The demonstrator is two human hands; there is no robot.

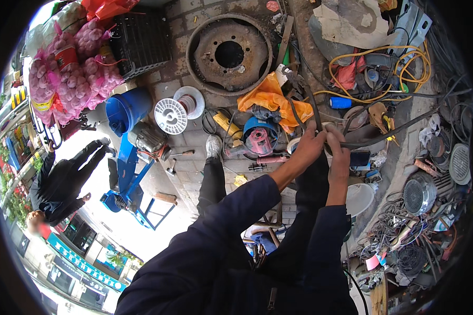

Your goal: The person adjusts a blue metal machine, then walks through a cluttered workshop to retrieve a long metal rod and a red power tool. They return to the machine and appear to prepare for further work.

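Observation:
Above my knee, my left hand (307, 147) is closed on a thick black cable (386, 134). Close beside it, my right hand (337, 153) pinches the same cable, which runs off to the right. The exact grip of the fingertips is partly hidden. Beyond my left hand lies an orange plastic bag (270, 102). Left of the hands, a pink power tool (259, 140) rests in a blue bowl (254, 124). A yellow power tool (227, 125) lies farther left.
A rusty wheel rim (204, 52) lies at the far side. Wire spools (170, 116), a blue bucket (136, 102) and a blue metal stand (129, 168) are on the left, near a walking person (63, 176). Tangled wires (389, 247) and a motor (419, 193) crowd the right.

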